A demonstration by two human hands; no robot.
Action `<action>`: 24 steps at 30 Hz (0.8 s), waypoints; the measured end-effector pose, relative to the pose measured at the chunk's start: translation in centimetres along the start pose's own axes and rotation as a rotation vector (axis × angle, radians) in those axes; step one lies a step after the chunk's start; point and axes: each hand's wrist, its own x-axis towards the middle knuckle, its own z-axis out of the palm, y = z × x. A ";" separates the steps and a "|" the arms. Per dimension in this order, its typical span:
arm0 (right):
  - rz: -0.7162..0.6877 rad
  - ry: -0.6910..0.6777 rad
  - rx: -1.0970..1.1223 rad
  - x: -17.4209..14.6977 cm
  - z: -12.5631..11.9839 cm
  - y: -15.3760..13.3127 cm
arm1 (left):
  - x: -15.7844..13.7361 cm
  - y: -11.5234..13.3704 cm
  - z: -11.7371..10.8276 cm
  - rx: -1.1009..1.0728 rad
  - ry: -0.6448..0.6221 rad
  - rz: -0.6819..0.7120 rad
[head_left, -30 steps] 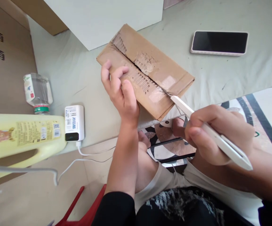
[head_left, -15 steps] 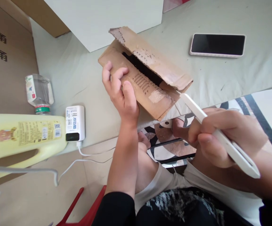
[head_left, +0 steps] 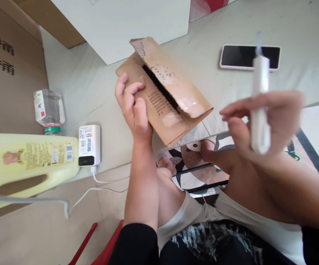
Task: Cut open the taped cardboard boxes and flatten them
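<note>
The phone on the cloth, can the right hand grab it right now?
Probably not easily: the right hand holds a white cutter, whose tip overlaps the phone in this view. Nothing else seems to block the way.

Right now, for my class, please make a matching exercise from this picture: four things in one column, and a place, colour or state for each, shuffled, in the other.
1. Cardboard box
2. White cutter
3. Phone
4. Plastic jug

A. lying dark side up on the cloth
B. pale yellow
C. held in the right hand
D. gaping open, held by the left hand

Pairs: 1-D, 2-C, 3-A, 4-B
</note>
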 end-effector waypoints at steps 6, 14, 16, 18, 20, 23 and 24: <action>0.197 -0.300 -0.166 2.6 1.7 2.7 | 0.2 -0.4 -1.4 -0.128 -0.006 -0.085; 0.277 -0.497 -0.368 2.5 3.0 2.8 | -0.1 0.4 -1.0 -0.247 0.031 -0.111; 0.309 -0.550 -0.432 2.6 3.2 3.0 | 0.0 0.3 -1.1 -0.229 0.033 -0.108; 0.331 -0.585 -0.487 2.6 3.4 3.1 | 0.1 0.1 -1.2 -0.200 0.029 -0.095; 0.343 -0.599 -0.530 2.7 3.6 3.2 | 0.2 -0.2 -1.3 -0.170 0.021 -0.082; 0.354 -0.595 -0.573 2.7 3.9 3.4 | 0.3 -0.5 -1.5 -0.156 0.021 -0.061; 0.355 -0.588 -0.583 2.7 4.0 3.5 | 0.3 -0.6 -1.6 -0.157 0.023 -0.056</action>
